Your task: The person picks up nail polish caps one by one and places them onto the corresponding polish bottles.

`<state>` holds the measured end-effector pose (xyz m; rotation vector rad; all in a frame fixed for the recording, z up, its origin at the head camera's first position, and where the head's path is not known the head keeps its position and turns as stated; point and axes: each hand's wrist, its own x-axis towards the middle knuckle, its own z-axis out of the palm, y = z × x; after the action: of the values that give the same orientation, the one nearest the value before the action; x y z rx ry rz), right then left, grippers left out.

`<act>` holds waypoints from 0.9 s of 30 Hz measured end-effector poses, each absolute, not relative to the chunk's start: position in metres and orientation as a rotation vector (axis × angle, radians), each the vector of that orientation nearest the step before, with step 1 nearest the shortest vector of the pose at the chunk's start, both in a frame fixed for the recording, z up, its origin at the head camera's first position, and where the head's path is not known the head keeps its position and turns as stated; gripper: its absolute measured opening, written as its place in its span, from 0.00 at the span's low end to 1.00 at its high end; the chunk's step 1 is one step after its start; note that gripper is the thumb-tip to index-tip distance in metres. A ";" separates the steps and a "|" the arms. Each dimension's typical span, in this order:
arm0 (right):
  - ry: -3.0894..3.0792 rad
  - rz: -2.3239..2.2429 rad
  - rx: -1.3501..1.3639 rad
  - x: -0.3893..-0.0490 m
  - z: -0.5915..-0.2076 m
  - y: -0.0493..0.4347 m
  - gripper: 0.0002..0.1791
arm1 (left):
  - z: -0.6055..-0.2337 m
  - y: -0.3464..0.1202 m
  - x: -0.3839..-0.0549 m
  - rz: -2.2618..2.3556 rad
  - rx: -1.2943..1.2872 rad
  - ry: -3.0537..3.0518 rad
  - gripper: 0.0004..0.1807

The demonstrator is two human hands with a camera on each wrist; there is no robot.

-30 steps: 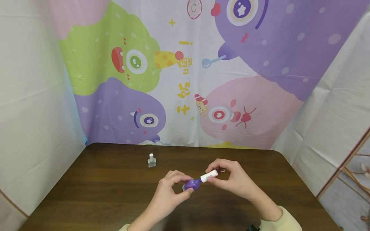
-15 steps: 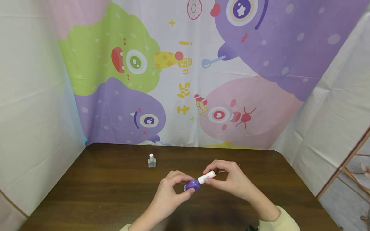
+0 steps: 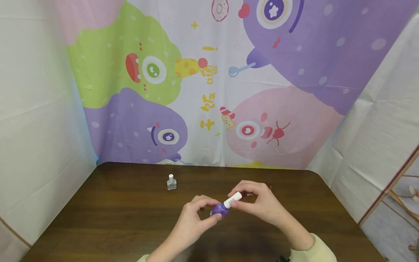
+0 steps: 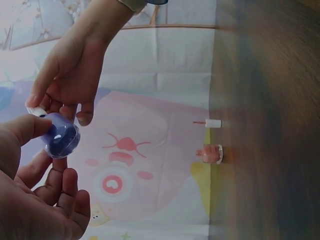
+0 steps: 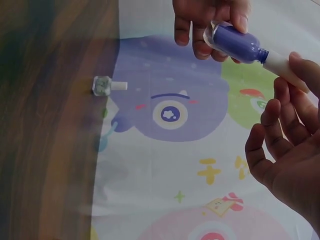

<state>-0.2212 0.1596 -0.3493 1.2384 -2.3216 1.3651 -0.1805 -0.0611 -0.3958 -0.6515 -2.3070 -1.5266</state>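
Note:
In the head view my left hand pinches a purple nail polish bottle between thumb and fingers, tilted above the table. My right hand grips its white cap with thumb and fingertips, the cap right at the bottle's mouth. The right wrist view shows a strip of the purple-coated bottle neck between glass and cap. Any brush is hidden inside.
A nail polish bottle with clear or silvery contents stands capped on the dark wooden table. The left wrist view shows an uncapped pinkish bottle beside a white cap with its brush upward. A cartoon-print curtain hangs behind.
The right hand has moved the cap slightly left toward the purple bottle, closing the gap in which the purple stem showed. The cap now tilts more steeply. The left hand has shifted slightly right.

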 end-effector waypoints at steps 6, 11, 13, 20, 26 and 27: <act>-2.317 1.409 1.223 -0.224 -0.348 0.158 0.08 | -0.396 -0.059 -0.182 -1.551 -0.699 -2.282 0.11; -2.316 1.434 1.216 -0.225 -0.350 0.158 0.07 | -0.397 -0.056 -0.181 -1.551 -0.714 -2.262 0.11; -2.312 1.437 1.215 -0.226 -0.350 0.157 0.07 | -0.397 -0.055 -0.181 -1.553 -0.710 -2.268 0.11; -2.313 1.457 1.177 -0.224 -0.347 0.155 0.08 | -0.394 -0.052 -0.181 -1.595 -0.676 -2.286 0.11; -2.332 1.433 1.154 -0.224 -0.343 0.153 0.07 | -0.393 -0.049 -0.180 -1.617 -0.644 -2.291 0.10; -2.334 1.428 1.150 -0.223 -0.343 0.153 0.07 | -0.392 -0.049 -0.180 -1.618 -0.642 -2.290 0.10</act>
<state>-0.2234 0.1526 -0.3426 1.1496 -2.3343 1.4280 -0.1801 -0.0492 -0.3925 -0.6420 -2.2900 -1.6178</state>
